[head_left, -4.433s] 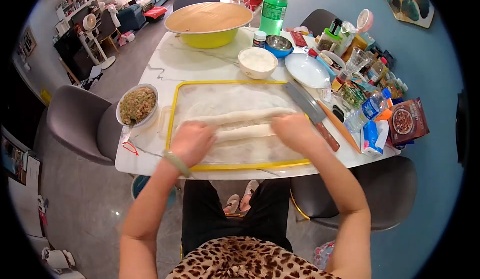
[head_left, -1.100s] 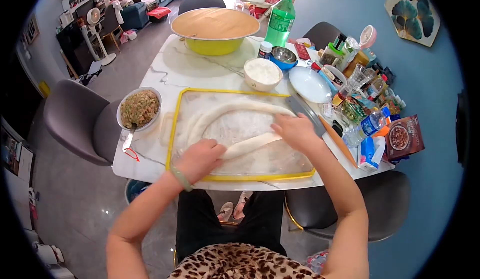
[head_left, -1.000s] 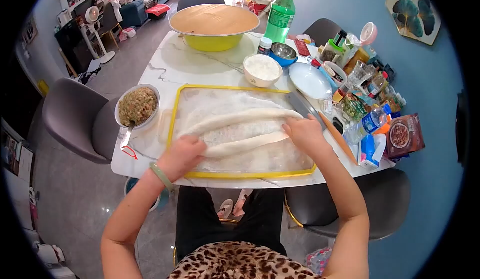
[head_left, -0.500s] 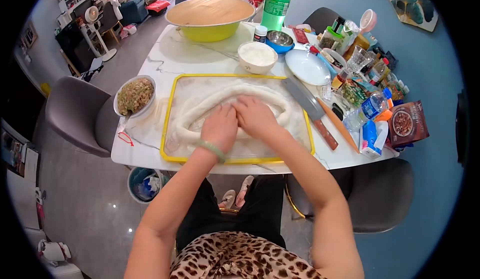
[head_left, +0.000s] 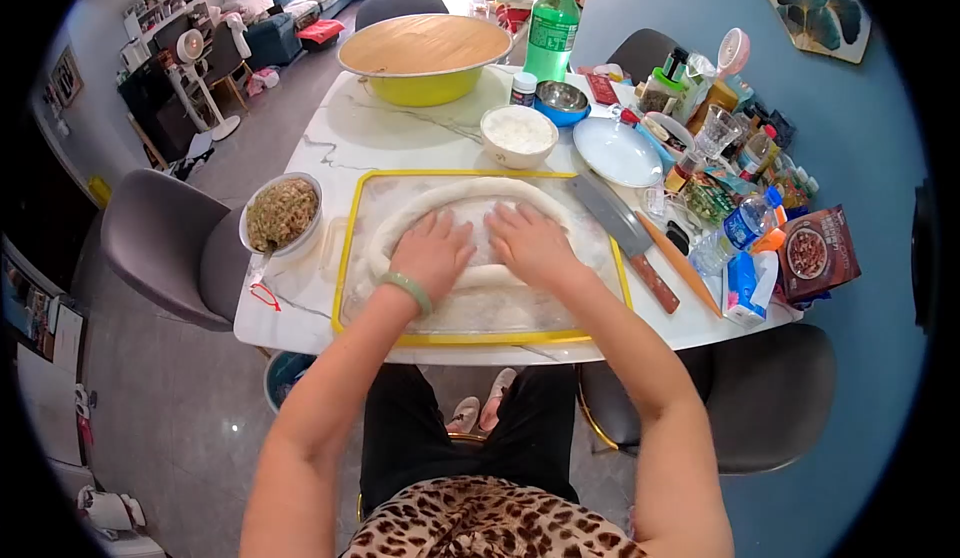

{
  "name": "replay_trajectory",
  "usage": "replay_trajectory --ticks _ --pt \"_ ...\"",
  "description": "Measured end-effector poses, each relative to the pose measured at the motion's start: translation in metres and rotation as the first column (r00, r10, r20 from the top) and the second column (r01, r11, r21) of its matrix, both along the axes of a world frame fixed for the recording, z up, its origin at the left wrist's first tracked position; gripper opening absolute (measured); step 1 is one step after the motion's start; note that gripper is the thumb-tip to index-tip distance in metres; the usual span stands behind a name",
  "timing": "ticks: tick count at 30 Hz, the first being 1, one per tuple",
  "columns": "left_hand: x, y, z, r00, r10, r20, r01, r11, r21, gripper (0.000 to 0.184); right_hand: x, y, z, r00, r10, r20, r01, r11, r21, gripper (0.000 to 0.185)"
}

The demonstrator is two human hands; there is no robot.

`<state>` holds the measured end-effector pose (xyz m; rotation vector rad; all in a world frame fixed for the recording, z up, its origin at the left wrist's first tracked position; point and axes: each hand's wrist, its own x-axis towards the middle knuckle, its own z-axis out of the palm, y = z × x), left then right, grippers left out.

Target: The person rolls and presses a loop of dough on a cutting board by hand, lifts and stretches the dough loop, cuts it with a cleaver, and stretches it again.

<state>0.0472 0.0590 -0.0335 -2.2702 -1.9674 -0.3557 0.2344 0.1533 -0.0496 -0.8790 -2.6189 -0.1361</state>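
Note:
A thick white dough rope [head_left: 480, 190] lies bent into a closed oval on the floured board [head_left: 470, 320] with a yellow rim. My left hand [head_left: 434, 248], a green bangle at its wrist, rests palm down over the lower left of the oval. Over its lower right lies my right hand [head_left: 534, 246], also palm down. Both hands have their fingers stretched out, with a gap between them where the floured surface shows. My palms hide parts of the dough, and I cannot tell how firmly they press on it.
A cleaver [head_left: 625, 238] and a wooden rolling pin [head_left: 680, 263] lie right of the board. Behind it stand a bowl of flour [head_left: 518, 134], a white plate [head_left: 618, 153] and a large covered yellow basin [head_left: 425, 86]. At left is a bowl of minced filling [head_left: 283, 214].
My hands, close together before, have moved apart, left hand leftward and right hand rightward. The whole scene sits slightly lower in view.

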Motion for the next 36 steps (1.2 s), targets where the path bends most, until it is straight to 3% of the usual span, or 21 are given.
replay_trajectory --ticks 1,3,6,11,13,14,16,18,21,25,27,28,30,31,33,35,36 --pt "0.002 -0.013 0.008 1.000 0.003 0.007 -0.003 1.000 -0.008 0.048 0.008 -0.009 -0.001 1.000 0.003 0.007 -0.003 1.000 -0.008 0.040" --pt "0.007 -0.052 0.022 0.978 -0.191 0.087 0.205 0.960 -0.192 0.049 0.037 -0.034 -0.002 0.947 0.311 0.082 -0.303 0.949 -0.089 0.039" --pt "0.012 -0.101 0.010 0.981 -0.194 0.001 0.193 0.981 -0.030 0.050 0.064 -0.079 0.022 0.947 0.274 0.165 -0.269 0.962 -0.056 0.044" --pt "-0.003 -0.029 0.004 0.997 -0.054 -0.051 0.055 0.998 0.023 0.044 0.014 -0.006 0.003 0.994 0.090 0.070 -0.096 0.991 0.090 0.036" --pt "-0.012 -0.007 0.006 0.999 0.045 -0.017 -0.044 0.997 0.062 0.042 0.000 0.015 0.004 0.999 0.009 -0.039 -0.010 0.999 -0.040 0.035" --pt "-0.015 -0.012 0.005 0.999 0.042 -0.020 -0.041 0.997 0.060 0.042 0.004 0.013 0.001 0.999 0.005 -0.043 -0.007 0.999 -0.042 0.035" --pt "-0.015 -0.035 0.015 0.998 -0.067 -0.002 0.067 0.996 -0.064 0.044 0.020 -0.003 -0.001 0.976 0.213 0.051 -0.211 0.976 -0.044 0.036" --pt "-0.015 -0.079 0.019 0.993 -0.121 0.012 0.121 0.986 -0.117 0.046 0.049 -0.046 0.010 0.951 0.290 0.104 -0.280 0.955 -0.098 0.037" --pt "-0.020 -0.104 0.018 0.987 -0.163 0.000 0.161 0.980 -0.119 0.049 0.068 -0.088 0.024 0.967 0.216 0.137 -0.220 0.975 0.017 0.039" --pt "-0.024 -0.062 0.014 0.999 -0.052 -0.012 0.051 0.997 -0.060 0.048 0.024 -0.031 0.001 0.988 0.154 0.025 -0.156 0.981 0.118 0.036" --pt "-0.022 -0.035 0.024 1.000 0.014 0.015 -0.013 1.000 -0.026 0.046 -0.002 0.006 0.001 0.994 0.044 -0.101 -0.041 0.999 0.029 0.032" --pt "-0.017 -0.025 0.033 0.996 0.092 -0.024 -0.094 0.988 -0.120 0.046 -0.013 0.006 0.016 0.993 0.046 -0.106 -0.043 0.999 0.033 0.032" --pt "-0.006 -0.017 0.034 0.984 0.164 -0.066 -0.174 0.962 -0.208 0.045 -0.029 0.002 0.037 0.982 -0.057 0.178 0.099 0.966 -0.237 0.027" --pt "0.000 -0.017 0.027 0.995 0.097 -0.019 -0.099 0.978 -0.185 0.047 -0.033 -0.003 0.027 0.981 -0.058 0.184 0.104 0.963 -0.247 0.027" --pt "0.008 -0.029 0.011 0.998 0.036 0.045 -0.028 0.983 -0.182 0.049 -0.036 -0.018 -0.005 0.941 0.253 -0.224 -0.266 0.963 -0.029 0.025" --pt "0.016 -0.059 -0.002 0.995 -0.059 0.075 0.055 0.997 0.053 0.057 -0.017 -0.065 0.002 0.970 0.148 -0.191 -0.172 0.978 -0.116 0.030" --pt "0.013 -0.077 0.002 0.996 -0.085 0.019 0.085 0.996 -0.003 0.063 -0.002 -0.078 0.002 0.977 0.163 -0.134 -0.169 0.985 -0.035 0.032"
